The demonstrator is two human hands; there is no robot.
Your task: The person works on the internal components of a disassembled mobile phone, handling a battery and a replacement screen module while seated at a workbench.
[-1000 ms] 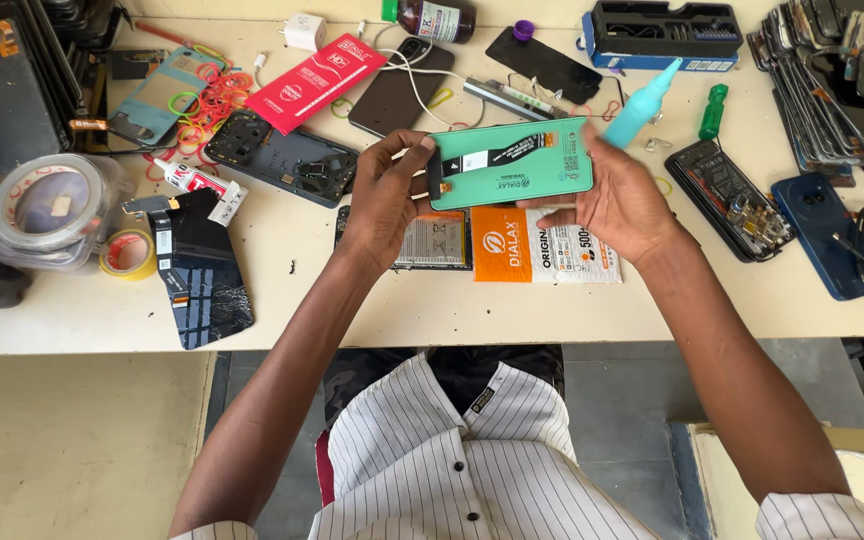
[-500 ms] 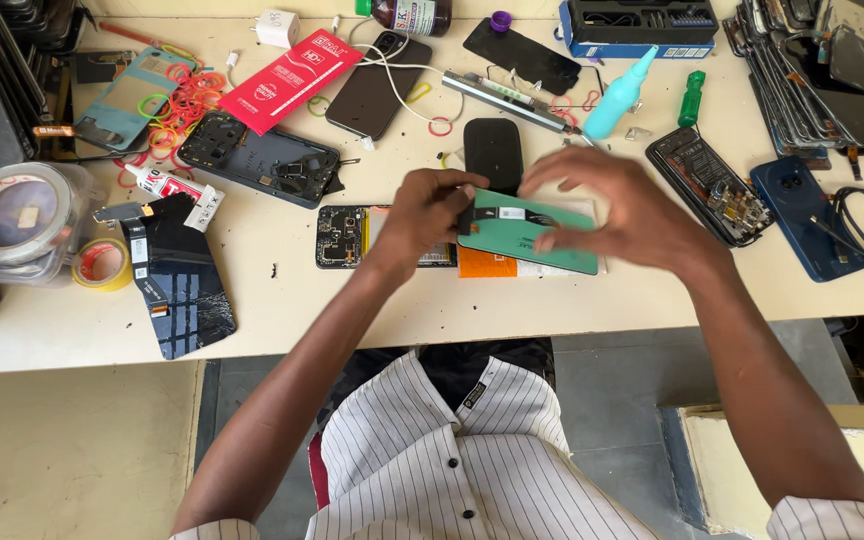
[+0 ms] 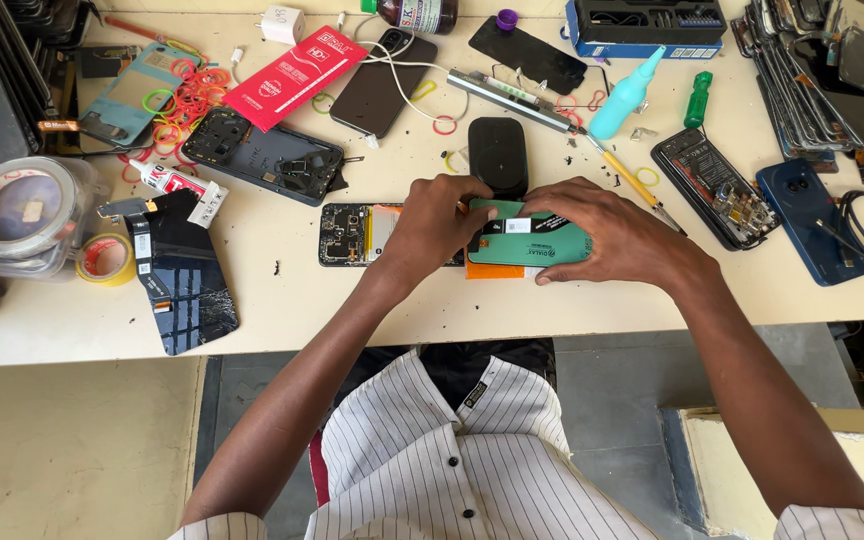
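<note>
Far to the left of the left hand [image 3: 439, 226] lie a clear roll of tape [image 3: 14, 212] and a cracked black phone screen [image 3: 184, 283] on the cream worktable [image 3: 372, 310]. Just left of that hand, partly under it, sits an opened phone body with bare circuit boards [image 3: 349, 234]. The left hand curls closed on the left end of a flat green rectangular packet with a black label strip [image 3: 529, 243], fingertips pressing its top edge. The packet rests low over the table, on an orange card [image 3: 492, 270]. The right hand [image 3: 607, 235] clasps the packet's right end, fingers spread over it. Beyond the right hand lie a yellow-handled tool [image 3: 632, 182] and, farther right, a blue phone back [image 3: 807, 218].
</note>
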